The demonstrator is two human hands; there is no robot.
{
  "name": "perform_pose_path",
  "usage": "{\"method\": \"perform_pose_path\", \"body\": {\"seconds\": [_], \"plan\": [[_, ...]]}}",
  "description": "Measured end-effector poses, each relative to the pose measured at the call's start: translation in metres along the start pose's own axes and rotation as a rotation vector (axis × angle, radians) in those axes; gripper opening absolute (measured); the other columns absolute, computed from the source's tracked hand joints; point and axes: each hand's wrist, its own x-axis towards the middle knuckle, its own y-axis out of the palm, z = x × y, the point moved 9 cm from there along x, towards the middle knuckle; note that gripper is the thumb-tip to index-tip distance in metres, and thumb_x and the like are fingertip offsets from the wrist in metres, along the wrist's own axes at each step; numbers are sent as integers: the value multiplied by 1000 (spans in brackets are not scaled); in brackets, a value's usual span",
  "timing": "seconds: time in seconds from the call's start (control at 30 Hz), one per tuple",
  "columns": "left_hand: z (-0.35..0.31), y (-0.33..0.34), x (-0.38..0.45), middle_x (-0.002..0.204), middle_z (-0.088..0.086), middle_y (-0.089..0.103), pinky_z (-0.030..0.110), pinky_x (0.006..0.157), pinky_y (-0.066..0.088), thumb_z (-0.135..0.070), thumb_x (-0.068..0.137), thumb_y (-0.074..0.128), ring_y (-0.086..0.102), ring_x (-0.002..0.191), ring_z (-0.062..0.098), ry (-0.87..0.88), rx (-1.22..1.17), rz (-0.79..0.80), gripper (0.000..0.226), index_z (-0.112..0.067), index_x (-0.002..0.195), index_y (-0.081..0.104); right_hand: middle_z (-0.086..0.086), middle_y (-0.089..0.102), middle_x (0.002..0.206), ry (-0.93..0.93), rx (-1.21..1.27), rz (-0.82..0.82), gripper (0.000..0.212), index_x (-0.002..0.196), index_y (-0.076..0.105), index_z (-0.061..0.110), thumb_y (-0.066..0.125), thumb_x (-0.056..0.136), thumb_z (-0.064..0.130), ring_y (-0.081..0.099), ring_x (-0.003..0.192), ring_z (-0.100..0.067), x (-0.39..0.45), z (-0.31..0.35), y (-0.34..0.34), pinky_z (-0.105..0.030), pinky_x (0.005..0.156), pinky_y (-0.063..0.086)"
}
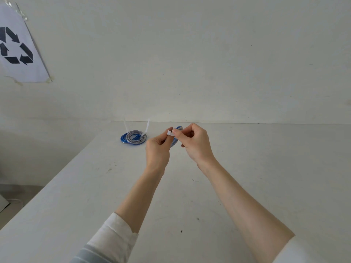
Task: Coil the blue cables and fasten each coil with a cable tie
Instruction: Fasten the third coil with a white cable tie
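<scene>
Plain white table [247, 186]: two flat blue cable coils [133, 137] stacked at far edge, white ties upright, looking done. Third blue coil [175, 140] aloft between hands. Left hand [157, 150] pinches coil; right hand [195, 143] pinches small white cable tie [169, 133], fastening apparently underway.

coils on table [134, 137]: 2 | held coil [175, 139]: 1 | ties: seemingly 3

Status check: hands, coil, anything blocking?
Both hands, left hand and right hand, pinching white cable tie on raised blue coil. Two tied coils stacked far left. Nothing blocking.
</scene>
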Motion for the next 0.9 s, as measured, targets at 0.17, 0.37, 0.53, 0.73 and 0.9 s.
{"method": "perform_pose_path", "body": {"seconds": [0.17, 0.37, 0.53, 0.73, 0.9], "plan": [[-1, 2, -2, 77, -20, 72, 0, 60, 39, -28, 91, 55, 59, 73, -12, 5, 1, -12, 21, -41, 86, 71, 15, 56, 53, 0, 11, -53, 28, 63, 50, 21, 71, 79, 31, 53, 54, -6, -1, -2, -4, -12, 49, 37], [2, 4, -2, 92, -17, 72, 3, 69, 43, -31, 91, 56, 59, 89, -16, -33, -30, -8, 19, -28, 102, 71, 7, 57, 61, 18, 25, -62, 28, 65, 51, 17, 71, 79, 31, 56, 57, -12, -3, -6, -7, -18, 55, 40], [1, 7, -5, 99, -12, 72, 13, 71, 42, -33, 92, 54, 61, 92, -11, -2, 28, -2, 20, -30, 102, 71, 8, 58, 59, 36, 27, -68, 30, 66, 52, 17, 75, 74, 35, 56, 56, -10, -5, -9, -7, -19, 56, 43], [-9, 4, -4, 81, -15, 64, 13, 71, 40, -29, 92, 55, 52, 78, 1, 116, 157, -65, 17, -40, 96, 68, 11, 56, 53, 22, 34, -70, 29, 66, 53, 17, 72, 77, 35, 53, 54, -9, -7, -9, -7, -19, 55, 43], [-23, 8, -6, 88, -15, 59, 0, 68, 35, -25, 94, 52, 52, 80, -16, 231, 291, -53, 21, -27, 107, 69, 11, 54, 56, -16, 92, -68, 28, 68, 52, 18, 71, 78, 35, 50, 53, -6, -9, -5, -8, -14, 54, 41]]}}
